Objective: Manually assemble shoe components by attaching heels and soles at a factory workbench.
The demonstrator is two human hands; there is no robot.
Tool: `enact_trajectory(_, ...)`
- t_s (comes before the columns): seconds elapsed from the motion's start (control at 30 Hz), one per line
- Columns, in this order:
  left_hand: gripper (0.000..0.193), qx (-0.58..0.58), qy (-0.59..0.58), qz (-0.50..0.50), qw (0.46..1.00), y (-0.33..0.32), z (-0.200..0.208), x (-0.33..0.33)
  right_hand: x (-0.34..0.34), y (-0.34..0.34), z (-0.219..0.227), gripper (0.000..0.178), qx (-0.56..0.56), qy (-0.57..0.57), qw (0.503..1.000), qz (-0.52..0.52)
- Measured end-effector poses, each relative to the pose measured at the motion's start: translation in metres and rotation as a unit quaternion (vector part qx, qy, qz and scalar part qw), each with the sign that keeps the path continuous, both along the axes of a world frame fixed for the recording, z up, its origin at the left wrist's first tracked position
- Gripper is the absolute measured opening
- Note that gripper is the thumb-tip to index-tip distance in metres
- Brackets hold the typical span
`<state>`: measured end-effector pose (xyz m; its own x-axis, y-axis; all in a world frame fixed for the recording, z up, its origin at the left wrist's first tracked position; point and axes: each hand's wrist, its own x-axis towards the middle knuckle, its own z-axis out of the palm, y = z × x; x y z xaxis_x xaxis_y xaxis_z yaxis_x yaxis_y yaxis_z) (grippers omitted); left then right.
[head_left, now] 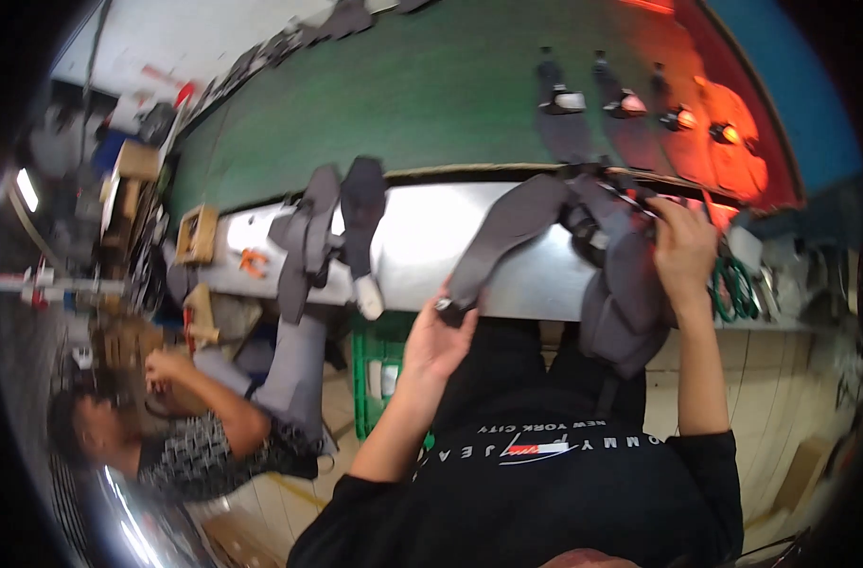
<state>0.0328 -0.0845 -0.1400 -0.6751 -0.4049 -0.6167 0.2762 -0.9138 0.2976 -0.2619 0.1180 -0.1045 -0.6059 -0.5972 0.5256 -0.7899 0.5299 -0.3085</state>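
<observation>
My left hand (439,339) grips the near end of a long grey shoe sole (507,227), where a small black piece shows between thumb and fingers. The sole slants up and to the right over the metal ledge. My right hand (685,248) has its fingers bent over dark straps at the top of a pile of grey soles (623,301); blur and the fingers hide exactly what it pinches. A black strap loop (583,232) lies between the sole and that pile.
Behind the metal ledge (427,222) runs a green conveyor belt (431,99) with several strapped soles (564,133), some under orange light. Left stand more soles (308,237), orange pliers (253,263) and a wooden box (197,235). A seated co-worker (195,426) is at left; green cord (731,289) hangs right.
</observation>
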Motion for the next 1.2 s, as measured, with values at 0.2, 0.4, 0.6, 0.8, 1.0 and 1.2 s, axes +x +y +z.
enact_trajectory(0.2,0.022,0.109,-0.007,-0.002,0.994,0.005,0.014,-0.021,-0.004,0.01,-0.01,0.02,0.112,0.034,0.993,-0.033)
enact_trajectory(0.4,0.019,0.123,-0.031,0.037,0.991,0.005,0.029,-0.018,0.015,0.011,0.031,0.027,-0.017,0.048,0.998,0.04)
enact_trajectory(0.6,0.017,0.159,0.005,0.014,0.987,0.016,0.041,-0.036,0.113,-0.008,0.035,0.047,-0.047,-0.511,0.822,0.246)
enact_trajectory(0.8,0.02,0.101,-0.063,-0.025,0.993,0.038,0.046,-0.057,0.15,-0.035,0.01,0.058,-0.144,-0.69,0.667,0.242)
enact_trajectory(1.0,0.018,0.095,-0.003,-0.042,0.995,0.041,0.031,-0.056,0.151,-0.033,-0.013,0.046,-0.178,-0.683,0.669,0.232)
enact_trajectory(1.2,0.02,0.077,-0.017,-0.057,0.995,0.046,0.045,-0.061,0.134,-0.026,0.002,0.031,-0.229,-0.801,0.52,0.189)
